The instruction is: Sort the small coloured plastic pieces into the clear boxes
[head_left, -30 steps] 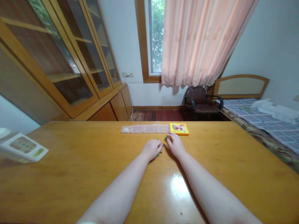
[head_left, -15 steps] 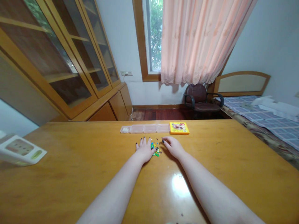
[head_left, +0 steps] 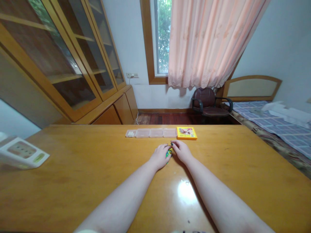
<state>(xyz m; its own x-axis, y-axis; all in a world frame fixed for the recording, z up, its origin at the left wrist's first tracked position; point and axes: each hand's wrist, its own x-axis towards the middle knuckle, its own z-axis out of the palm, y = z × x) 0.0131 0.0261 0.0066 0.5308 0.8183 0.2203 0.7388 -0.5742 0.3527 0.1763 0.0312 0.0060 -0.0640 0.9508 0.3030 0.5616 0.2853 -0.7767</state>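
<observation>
Between my hands lies a small pile of colourful building bricks [head_left: 168, 153], mostly green and yellow in what shows. My left hand [head_left: 159, 156] rests on the table and curls around the pile's left side, its fingers covering part of it. From the other side, my right hand [head_left: 181, 151] reaches in with bent fingers, their tips against the pile's right edge. Whether a piece sits between those fingertips is hidden. Just beyond the hands lies a yellow flat box [head_left: 186, 133] with a printed picture. A row of clear plastic trays [head_left: 155, 133] touches its left side.
The wooden table [head_left: 97, 181] fills the foreground. On its left stands a white and clear container [head_left: 23, 153]. A few small dark bits lie at the near edge. Past the table are a glass-door cabinet [head_left: 73, 58], an armchair [head_left: 210, 102] and a bed [head_left: 279, 119].
My left hand has slid right and its spread fingers have drawn in around the bricks. The loose pieces are now bunched closer to my right hand, which has barely shifted.
</observation>
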